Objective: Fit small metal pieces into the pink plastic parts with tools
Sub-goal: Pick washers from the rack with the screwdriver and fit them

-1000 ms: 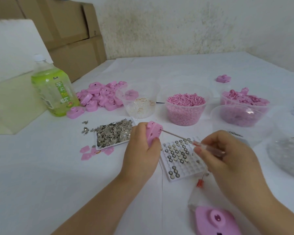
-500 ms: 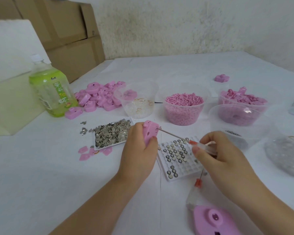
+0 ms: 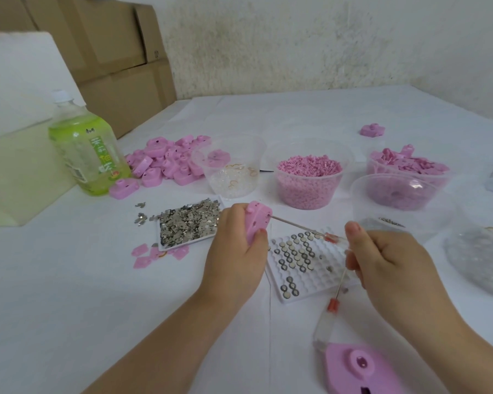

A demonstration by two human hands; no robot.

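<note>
The left hand (image 3: pixel 236 260) gripped a pink plastic part (image 3: pixel 256 220), fingers curled round its near edge and thumb behind, holding it upright just above the table (image 3: pixel 69 280), between a heap of loose metal stampings (image 3: pixel 188 223) and a white tray (image 3: pixel 329 281). The right hand (image 3: pixel 390 268) pinched the clear handle of a thin tool (image 3: pixel 302 226), thumb raised along it and the other fingers curled. The part lay to the left of the right hand and slightly farther from the person. The tool's long axis ran from that hand up and to the left, passing over the tray's far edge, and its tip met the part's right-facing side. Whether the tip had entered a hole there could not be told. The left hand was thus on the part, and the right reached it only through the tool. The part appeared as a pale pink moulded block with a rounded top lug and small dark holes in its face. Round metal pieces (image 3: pixel 293 251) filled some cells of the tray, directly beneath the tool. A second tool (image 3: pixel 325 322) lay on the table nearer the person.
</note>
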